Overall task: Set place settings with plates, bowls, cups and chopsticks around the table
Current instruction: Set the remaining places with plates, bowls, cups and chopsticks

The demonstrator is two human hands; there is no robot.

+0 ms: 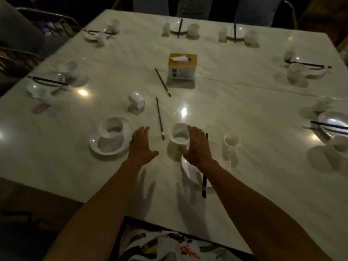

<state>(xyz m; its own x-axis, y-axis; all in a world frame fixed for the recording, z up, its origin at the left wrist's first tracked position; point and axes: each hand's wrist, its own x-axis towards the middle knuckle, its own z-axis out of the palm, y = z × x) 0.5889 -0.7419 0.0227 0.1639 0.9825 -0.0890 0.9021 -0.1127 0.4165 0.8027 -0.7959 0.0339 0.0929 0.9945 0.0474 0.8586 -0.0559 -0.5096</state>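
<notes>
A white bowl [178, 135] stands on the white table [244, 113] in front of me. My right hand [197, 146] lies against the bowl's right side, fingers nearly straight and thumb by its near base. Under my right wrist sits a white plate [189, 171] with a pair of dark chopsticks [204, 183] across it. A white cup [232, 141] stands to the right. My left hand [141, 146] hovers spread and holds nothing. To its left another bowl [111, 129] rests on a plate [105, 148].
Two single chopsticks [160, 117] [162, 81] lie loose near the middle, beside a cup [136, 99] lying on its side. A tissue box [182, 66] stands at the centre. Laid settings ring the left [49, 81], far [178, 27] and right [331, 123] edges. Chairs surround the table.
</notes>
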